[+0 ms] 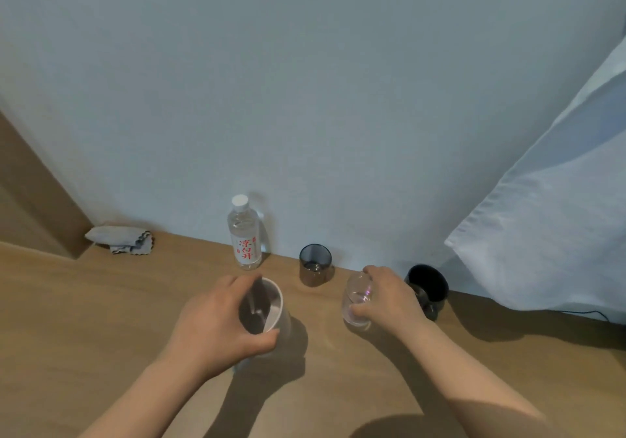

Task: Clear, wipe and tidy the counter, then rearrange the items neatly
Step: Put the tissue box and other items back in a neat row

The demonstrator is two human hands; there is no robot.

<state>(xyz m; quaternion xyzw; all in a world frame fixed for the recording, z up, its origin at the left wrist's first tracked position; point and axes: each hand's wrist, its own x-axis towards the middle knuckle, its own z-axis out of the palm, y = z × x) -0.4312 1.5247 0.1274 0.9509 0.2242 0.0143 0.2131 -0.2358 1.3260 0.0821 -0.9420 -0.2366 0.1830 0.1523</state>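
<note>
Rearranging seemingly underway: left hand [216, 322] fingers clasp white cup [271, 305], right hand [389, 297] fingers clasp clear glass [355, 297]; cloth [122, 239] idle left of bottle [245, 234].

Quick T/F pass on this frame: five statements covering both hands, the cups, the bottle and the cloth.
1. The left hand grips a white cup. True.
2. The right hand holds nothing. False: it holds a clear glass.
3. The water bottle lies on its side. False: it stands upright by the wall with its cap on.
4. The cloth lies crumpled at the back left of the counter. True.
5. The dark tumbler sits inside the black mug. False: they stand apart, with the right hand and clear glass between them.
</note>
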